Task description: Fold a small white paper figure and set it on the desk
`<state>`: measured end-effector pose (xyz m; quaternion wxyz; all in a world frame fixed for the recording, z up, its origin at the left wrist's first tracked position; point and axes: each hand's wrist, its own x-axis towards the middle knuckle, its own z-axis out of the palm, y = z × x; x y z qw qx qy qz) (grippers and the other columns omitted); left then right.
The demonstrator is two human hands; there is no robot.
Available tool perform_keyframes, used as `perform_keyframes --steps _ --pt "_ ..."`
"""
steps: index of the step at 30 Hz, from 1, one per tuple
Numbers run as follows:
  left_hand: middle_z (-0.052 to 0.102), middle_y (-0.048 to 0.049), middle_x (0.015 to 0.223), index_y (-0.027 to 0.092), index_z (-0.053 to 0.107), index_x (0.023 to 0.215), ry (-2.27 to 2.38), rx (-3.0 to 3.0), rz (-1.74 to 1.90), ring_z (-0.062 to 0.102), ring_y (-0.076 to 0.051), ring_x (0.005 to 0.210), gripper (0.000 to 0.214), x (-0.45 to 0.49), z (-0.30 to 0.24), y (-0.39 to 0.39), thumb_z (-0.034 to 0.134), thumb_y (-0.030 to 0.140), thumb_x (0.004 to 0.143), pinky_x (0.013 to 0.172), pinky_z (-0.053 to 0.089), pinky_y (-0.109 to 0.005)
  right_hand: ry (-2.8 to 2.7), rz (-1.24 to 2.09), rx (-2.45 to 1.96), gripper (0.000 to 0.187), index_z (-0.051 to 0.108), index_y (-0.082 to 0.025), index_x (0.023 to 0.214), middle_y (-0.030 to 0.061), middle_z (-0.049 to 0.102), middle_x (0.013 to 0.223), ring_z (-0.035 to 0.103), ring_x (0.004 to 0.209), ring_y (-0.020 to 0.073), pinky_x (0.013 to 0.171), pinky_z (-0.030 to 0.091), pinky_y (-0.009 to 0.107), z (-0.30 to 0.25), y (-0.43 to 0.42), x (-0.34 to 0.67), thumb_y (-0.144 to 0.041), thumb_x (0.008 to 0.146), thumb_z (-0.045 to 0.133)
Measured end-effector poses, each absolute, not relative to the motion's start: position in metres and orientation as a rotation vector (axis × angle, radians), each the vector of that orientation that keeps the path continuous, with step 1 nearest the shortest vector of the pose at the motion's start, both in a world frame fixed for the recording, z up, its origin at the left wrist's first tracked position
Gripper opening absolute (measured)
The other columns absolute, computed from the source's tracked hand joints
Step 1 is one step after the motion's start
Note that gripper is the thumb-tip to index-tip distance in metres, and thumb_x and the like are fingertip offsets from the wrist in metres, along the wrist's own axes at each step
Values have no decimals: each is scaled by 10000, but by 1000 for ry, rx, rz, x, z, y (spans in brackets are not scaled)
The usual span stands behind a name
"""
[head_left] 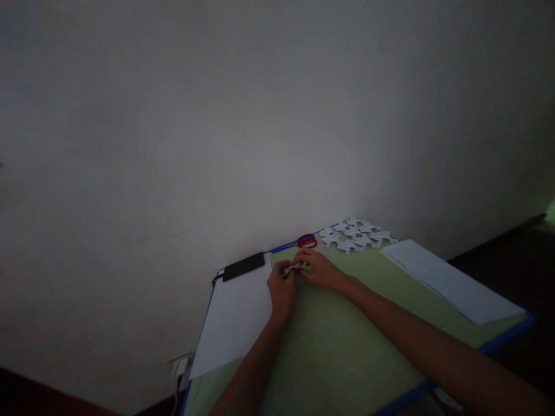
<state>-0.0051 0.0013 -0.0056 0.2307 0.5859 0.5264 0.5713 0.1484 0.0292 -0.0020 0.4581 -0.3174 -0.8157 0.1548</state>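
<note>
Both my hands meet over the far part of a green table (338,346) with a blue edge. My left hand (281,289) and my right hand (318,268) pinch a small folded piece of white paper (295,267) between their fingertips, just above the tabletop. A large white sheet (234,318) lies under and left of my left hand. Red-handled scissors (307,241) lie just beyond my right hand.
A pile of several small folded white paper shapes (355,234) sits at the table's far right corner. A stack of white sheets (451,280) lies along the right side. A black flat device (243,266) rests at the far left edge. A pale wall stands behind the table.
</note>
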Motion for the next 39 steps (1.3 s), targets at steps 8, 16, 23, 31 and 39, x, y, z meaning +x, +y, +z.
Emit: perform_keyframes --steps 8,16,23,31,39 --pt "733 -57 849 173 700 850 1477 1657 1463 688 -184 793 168 -6 -7 1 625 74 737 761 549 -320 -2089 282 -988 212 769 -210 942 64 657 974 614 906 199 846 467 332 -6 37 163 -98 788 677" --pt "732 -75 856 189 738 868 1587 2276 1116 650 -210 815 197 -12 -1 -5 591 84 789 788 473 -337 -2247 278 -1037 221 760 -216 941 53 722 886 643 844 209 761 450 301 -1 30 169 -133 767 653" --pt "683 -76 873 181 760 881 1639 2388 908 633 -188 795 207 -16 9 -11 581 98 818 747 451 -288 -2274 342 -1015 248 759 -245 1003 41 738 943 658 869 211 780 459 299 7 22 172 -228 776 661" --pt "688 -86 864 199 774 910 1477 2553 740 651 -199 795 263 -28 13 -3 568 65 816 749 469 -288 -2323 332 -966 257 741 -227 979 48 705 962 642 906 219 796 448 300 5 20 172 -189 731 681" --pt "684 -91 926 192 756 977 1340 2653 667 649 -202 867 331 -34 17 -7 502 37 833 812 487 -297 -2346 385 -963 226 732 -225 955 46 705 947 633 883 212 786 446 301 4 20 173 -180 750 647"
